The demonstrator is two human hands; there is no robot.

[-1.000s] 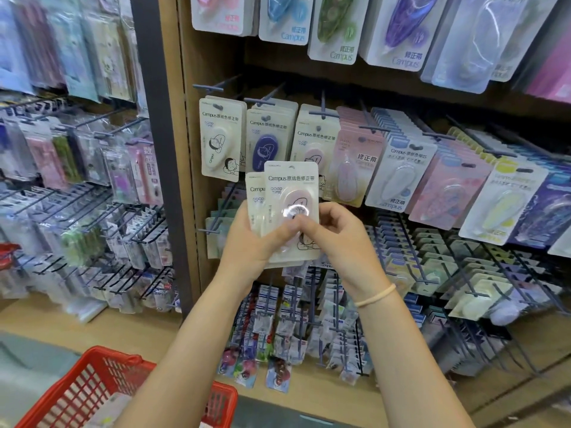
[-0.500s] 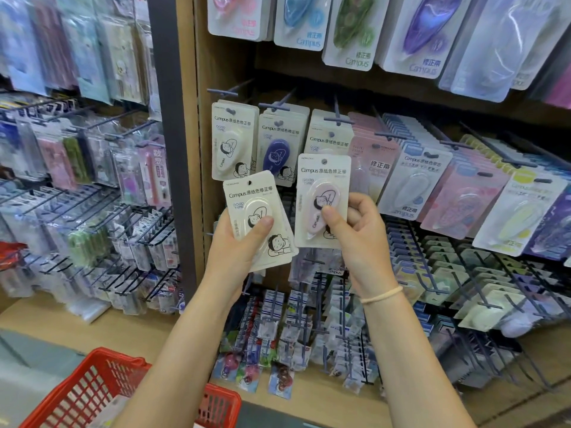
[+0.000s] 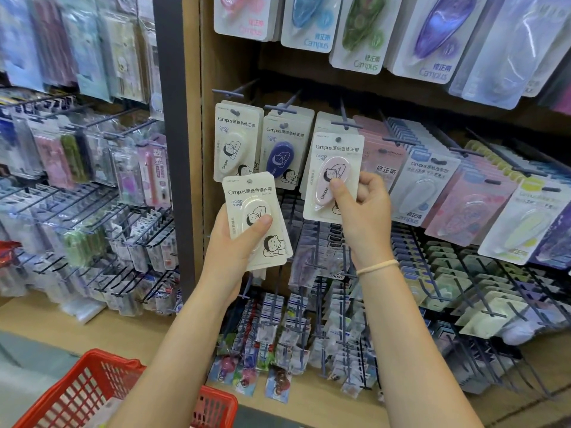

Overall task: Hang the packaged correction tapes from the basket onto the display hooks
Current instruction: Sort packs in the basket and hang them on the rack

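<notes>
Holding: two carded packs of correction tape, one in each hand, in front of the display hooks.
Left hand point(image 3: 228, 242): fingers curled behind the white pack point(image 3: 255, 219), thumb pressed on its clear bubble; the pack tilts slightly, its top away from the palm.
Right hand point(image 3: 360, 202): fingers curled behind the pink pack point(image 3: 332, 177), thumb on the lower part of the pink tape shell; the pack's hang hole sits above the fingers, close to the tip of a hook point(image 3: 344, 122).
Whether the hole is on the hook: cannot tell.
Behind the fingers: the pink pack covers a stack of cards hanging on that hook.
Left of the right-hand fingers: a hanging stack with a dark blue tape point(image 3: 279, 156), then a hanging stack with a white tape point(image 3: 233, 146), directly above the left-hand pack.
Right of the right-hand fingers: rows of pastel tape packs point(image 3: 469, 196) on more hooks.
Basket point(image 3: 89, 390): red plastic, below the left forearm at the bottom edge; something pale lies inside, too hidden to name.
Shelf point(image 3: 309, 406): wooden, under the hooks, below both wrists.
Right wrist: a pale band point(image 3: 377, 267) around it.
</notes>
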